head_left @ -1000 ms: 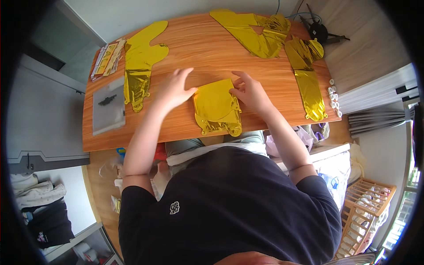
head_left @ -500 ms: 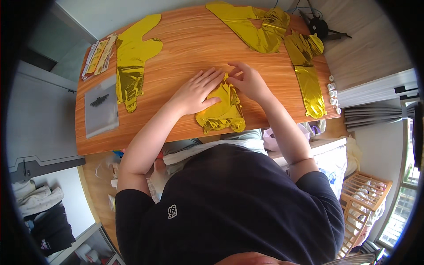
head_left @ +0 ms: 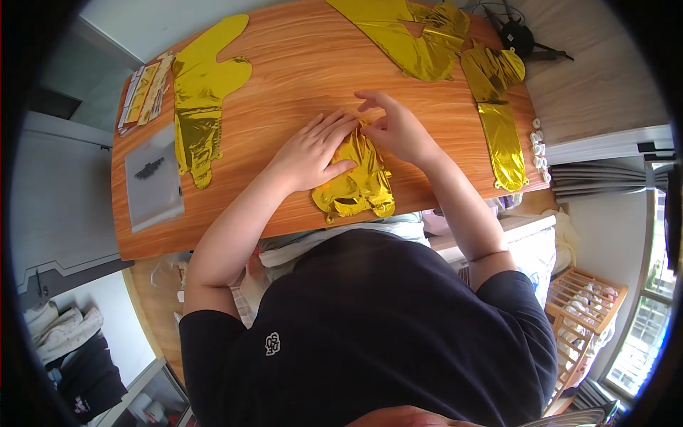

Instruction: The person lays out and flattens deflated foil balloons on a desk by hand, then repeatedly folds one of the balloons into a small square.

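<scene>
A folded gold foil balloon [head_left: 361,178] lies near the front edge of the wooden table, its surface creased and shiny. My left hand [head_left: 307,155] rests flat on its upper left part, fingers stretched out and thumb spread to the side. At the balloon's upper right, my right hand [head_left: 400,132] is open, with a gap between the index finger and the thumb. That thumb is at the foil's top edge; whether it presses on the foil is hard to tell. My left fingers hide part of the balloon's upper end.
Flat gold foil balloons lie at the table's left [head_left: 203,92], far side [head_left: 427,53] and right [head_left: 501,135]. Near the left edge are a clear plastic sleeve [head_left: 153,196] and printed cards [head_left: 146,92]. Small white rolls [head_left: 538,149] line the right edge; a black device [head_left: 516,37] stands behind.
The foil under my hands has become more crinkled and glossy. My right thumb and index finger have moved slightly farther apart. The whole view has shifted a little.
</scene>
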A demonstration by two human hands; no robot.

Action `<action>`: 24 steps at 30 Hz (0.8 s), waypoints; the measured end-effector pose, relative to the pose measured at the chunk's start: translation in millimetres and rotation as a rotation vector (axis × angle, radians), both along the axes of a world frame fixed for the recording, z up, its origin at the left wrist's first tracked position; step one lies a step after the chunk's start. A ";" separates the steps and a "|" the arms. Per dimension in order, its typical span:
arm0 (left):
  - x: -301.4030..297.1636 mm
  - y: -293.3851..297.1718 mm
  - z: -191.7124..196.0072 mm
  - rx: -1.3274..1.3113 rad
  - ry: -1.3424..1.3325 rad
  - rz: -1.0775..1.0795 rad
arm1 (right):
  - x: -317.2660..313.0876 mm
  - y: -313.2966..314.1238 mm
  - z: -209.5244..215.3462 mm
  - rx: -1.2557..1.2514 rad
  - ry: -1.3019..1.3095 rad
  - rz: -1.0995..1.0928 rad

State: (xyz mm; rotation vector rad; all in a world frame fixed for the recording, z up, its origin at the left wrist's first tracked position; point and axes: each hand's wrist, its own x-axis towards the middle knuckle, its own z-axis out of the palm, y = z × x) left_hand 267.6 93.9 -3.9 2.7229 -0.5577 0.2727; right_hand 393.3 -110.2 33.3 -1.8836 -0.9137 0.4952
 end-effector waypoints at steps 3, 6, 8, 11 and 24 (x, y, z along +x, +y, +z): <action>1.7 0.6 -1.8 0.039 -0.006 -0.003 | -2.6 -1.6 3.6 -0.061 0.053 0.001; 0.8 -0.2 -2.8 0.049 -0.028 0.002 | 0.8 -10.1 -2.5 -0.044 0.077 0.025; 0.7 0.4 -4.1 0.044 -0.031 0.004 | 6.4 -18.4 -10.1 0.034 0.020 0.142; 0.2 0.6 -4.8 0.036 -0.028 0.010 | 7.0 -23.8 -13.0 0.011 -0.231 0.208; -0.4 -0.4 -5.5 0.048 -0.039 0.033 | 18.8 -24.3 -8.2 0.046 -1.080 0.466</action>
